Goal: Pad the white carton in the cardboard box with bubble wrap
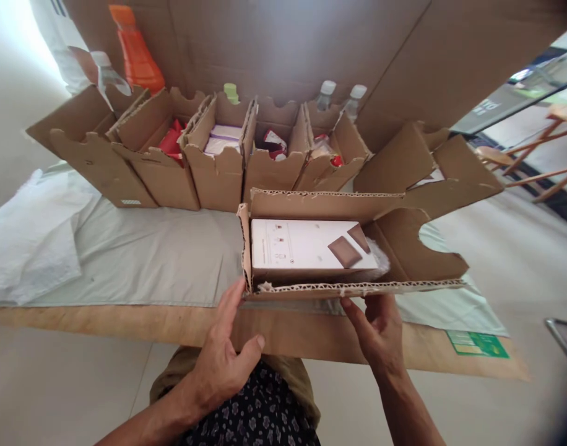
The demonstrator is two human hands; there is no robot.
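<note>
Just in front of me a long, open-topped cardboard box (pixel 320 288) lies crosswise above the cloth. Inside it sits a white printed carton (pixel 306 244) with pictures of brown squares, and clear plastic wrap (pixel 380 260) shows at its right end. My left hand (pixel 225 356) is at the box's near left corner, fingers stretched along it and thumb held away. My right hand (pixel 380 334) grips the near long side from below, thumb against the wall; its other fingers are partly hidden under the box.
Behind stands a row of cardboard bins (pixel 218 179) holding packets, with an orange bottle (pixel 137 52) and clear bottles (pixel 327 93) at the back. Another cardboard bin (pixel 464 173) is at the right. White plastic (pixel 37 229) lies left; a green card (pixel 478 344) is near the table's front edge.
</note>
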